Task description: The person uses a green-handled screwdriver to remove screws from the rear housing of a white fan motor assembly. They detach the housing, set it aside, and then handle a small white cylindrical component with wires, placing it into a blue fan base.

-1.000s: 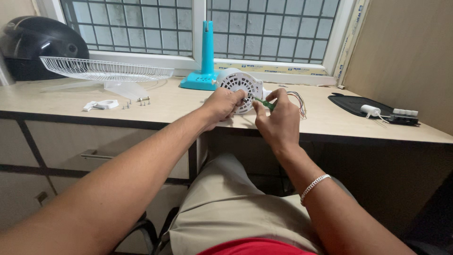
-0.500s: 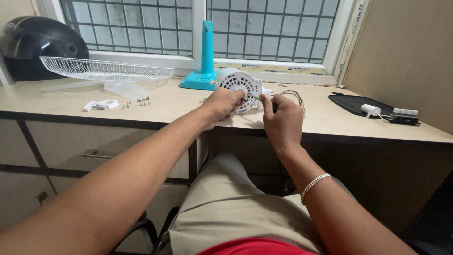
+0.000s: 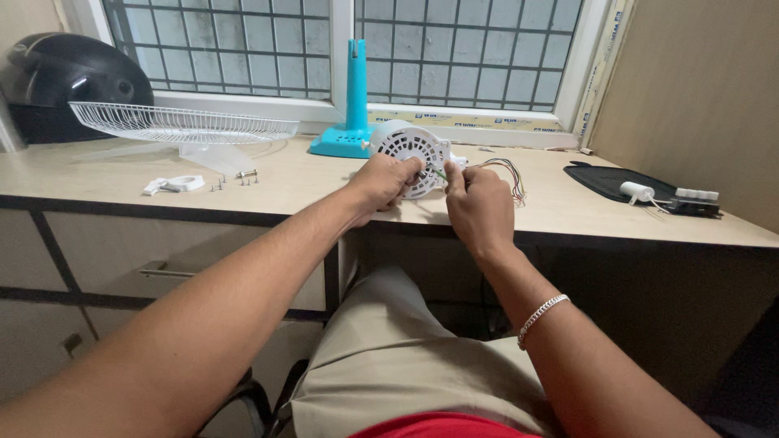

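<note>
Left hand: clasps the round white perforated plastic fan motor housing at the wooden desk front edge. Right hand: pinches a slim green-handled screwdriver against it. Housing judged rigid, moderately heavy, best held by the rim; trailing coloured wires delicate. Behind: turquoise plastic fan stand.

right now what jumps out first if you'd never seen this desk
Mid-desk, the left hand steadies a round white vented motor housing while the right hand works a green-handled screwdriver at its face, coloured wires trailing to the right. Behind stands a turquoise fan stand; a white wire fan guard lies at the left.
</note>
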